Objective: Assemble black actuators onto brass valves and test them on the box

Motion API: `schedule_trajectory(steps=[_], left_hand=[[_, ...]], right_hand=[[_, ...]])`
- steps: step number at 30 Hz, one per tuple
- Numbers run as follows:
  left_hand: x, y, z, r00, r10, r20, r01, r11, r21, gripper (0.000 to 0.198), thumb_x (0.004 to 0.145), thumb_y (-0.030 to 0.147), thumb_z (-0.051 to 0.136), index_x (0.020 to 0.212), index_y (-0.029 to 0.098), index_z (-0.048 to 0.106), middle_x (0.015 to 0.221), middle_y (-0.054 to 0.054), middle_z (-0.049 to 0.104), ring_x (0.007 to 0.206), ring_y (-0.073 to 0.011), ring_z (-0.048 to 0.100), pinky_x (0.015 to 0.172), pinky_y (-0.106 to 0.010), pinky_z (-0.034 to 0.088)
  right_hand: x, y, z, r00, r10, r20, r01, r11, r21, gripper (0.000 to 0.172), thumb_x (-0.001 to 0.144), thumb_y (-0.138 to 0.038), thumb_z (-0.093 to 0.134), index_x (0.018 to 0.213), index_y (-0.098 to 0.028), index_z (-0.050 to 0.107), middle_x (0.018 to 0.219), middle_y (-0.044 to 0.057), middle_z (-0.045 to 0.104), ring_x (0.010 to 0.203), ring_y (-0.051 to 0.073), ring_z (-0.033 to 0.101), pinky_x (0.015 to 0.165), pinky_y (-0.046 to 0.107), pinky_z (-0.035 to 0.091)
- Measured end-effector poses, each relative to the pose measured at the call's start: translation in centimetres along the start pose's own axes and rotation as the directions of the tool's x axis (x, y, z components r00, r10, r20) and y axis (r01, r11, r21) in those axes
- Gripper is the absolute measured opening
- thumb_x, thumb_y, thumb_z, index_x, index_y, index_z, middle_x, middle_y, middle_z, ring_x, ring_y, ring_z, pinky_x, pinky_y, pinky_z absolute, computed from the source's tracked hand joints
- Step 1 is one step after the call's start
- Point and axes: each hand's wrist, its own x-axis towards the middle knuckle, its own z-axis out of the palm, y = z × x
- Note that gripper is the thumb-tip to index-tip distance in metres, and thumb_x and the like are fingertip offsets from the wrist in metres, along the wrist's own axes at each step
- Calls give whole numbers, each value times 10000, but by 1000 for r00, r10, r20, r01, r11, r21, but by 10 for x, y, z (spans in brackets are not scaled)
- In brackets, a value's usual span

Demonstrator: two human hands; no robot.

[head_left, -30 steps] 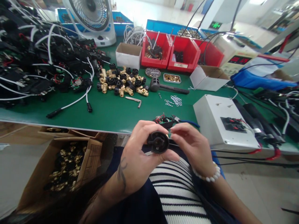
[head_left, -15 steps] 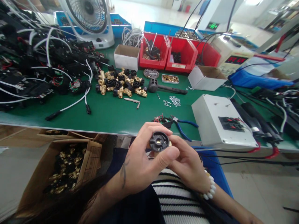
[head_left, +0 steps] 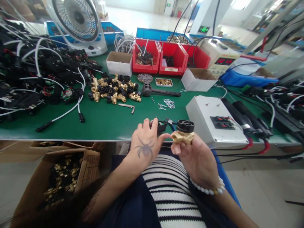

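Near the front edge of the bench point(head_left: 102, 128), the black-capped brass fitting point(head_left: 184, 136) now sits cap-up, clamped in the fingers of the right hand point(head_left: 200, 161) alone; the left hand point(head_left: 145, 146) has let go, fingers parted by a circuit piece point(head_left: 161, 127), contact unclear, apparently freed for other work.

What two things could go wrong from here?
1. The right hand holds a brass fitting with a round black cap in its fingers, apparently near the front edge of the green tabletop; it might slip and fall.
2. The left hand is close to the small black part and blue-handled metal pliers; a nudge could push one against the other.
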Motion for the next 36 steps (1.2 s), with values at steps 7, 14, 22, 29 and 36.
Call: schedule_trajectory(steps=[7, 14, 22, 29, 36], left_hand=[[15, -22, 21, 1000, -17, -21, 7, 921, -390, 531, 782, 274, 698, 1286, 182, 563, 1223, -144, 604, 1122, -321, 587, 989, -479, 459], [-1, -27, -16, 986, -88, 140, 157, 225, -962, 478, 918, 509, 446, 1218, 147, 530, 1092, -115, 692, 876, -224, 706, 803, -377, 569], [-21, -9, -28, 993, -87, -82, -68, 149, -986, 420, 932, 415, 514, 1335, 303, 558, 1333, -18, 616, 1266, -247, 539, 1116, -405, 388], [-33, -5, -26, 964, 52, -260, -255, 454, -854, 492, 970, 369, 402, 1460, 316, 401, 1485, 5, 481, 1381, -261, 434, 1190, -459, 321], [-32, -9, -28, 935, 123, -333, -326, 669, -668, 496, 991, 345, 366, 1485, 306, 344, 1505, -3, 451, 1395, -247, 410, 1187, -427, 324]], right_hand=[[-8, 0, 3, 993, 85, 87, -89, 995, 39, 319, 835, -450, 694, 1052, -228, 620, 907, 26, 717, 595, 111, 592, 586, 262, 518], [-10, 9, 3, 958, 131, 254, -145, 989, 39, 345, 852, -319, 720, 1169, -269, 593, 934, 8, 729, 715, 118, 685, 716, 277, 560], [-10, 9, 11, 948, 187, 258, -178, 982, -58, 332, 880, -277, 692, 1194, -237, 593, 828, -2, 710, 698, 113, 691, 702, 260, 556], [-12, 3, 14, 933, 245, 265, -254, 967, 2, 370, 839, -382, 720, 1136, -189, 613, 853, 36, 716, 597, 121, 661, 574, 263, 551], [-14, -1, 24, 979, 111, 173, -79, 980, -183, 320, 874, -279, 684, 1168, -229, 571, 703, -28, 703, 655, 120, 687, 685, 255, 567]])
